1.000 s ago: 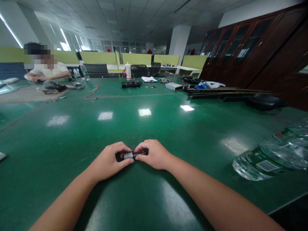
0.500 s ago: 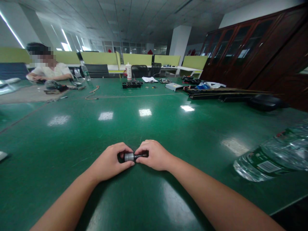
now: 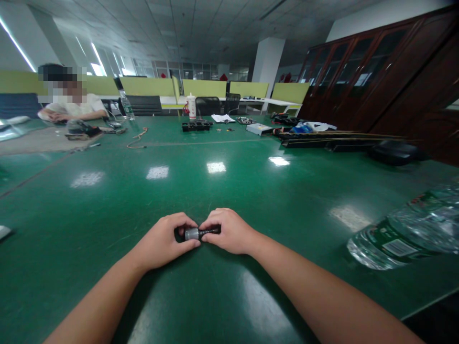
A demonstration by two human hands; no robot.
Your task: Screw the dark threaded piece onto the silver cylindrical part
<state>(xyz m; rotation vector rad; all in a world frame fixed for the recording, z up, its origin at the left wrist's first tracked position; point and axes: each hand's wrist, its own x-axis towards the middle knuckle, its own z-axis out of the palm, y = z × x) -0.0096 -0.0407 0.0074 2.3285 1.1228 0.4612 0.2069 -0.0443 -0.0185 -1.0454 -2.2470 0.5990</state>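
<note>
Low over the near part of the green table (image 3: 229, 191), a small cylindrical part (image 3: 192, 233) with a silver-grey body and a thin dark ribbed shaft lies sideways between my hands. My left hand (image 3: 168, 241) is closed around its thicker end, thumb below and fingers above. The thin end runs under the fingers of my right hand (image 3: 229, 231), which pinch it near the middle. My fingertips almost touch. The dark tip at the left is partly hidden by my left fingers.
Large clear plastic bottles (image 3: 398, 241) lie at the right. Farther back are a black device (image 3: 196, 125), a white bottle (image 3: 191, 106), a grey metal box (image 3: 258, 129) and long dark bars (image 3: 315, 139). A person (image 3: 75, 105) sits at the far left.
My hands and the part have hardly moved. The seated person's hands and head have shifted slightly.
</note>
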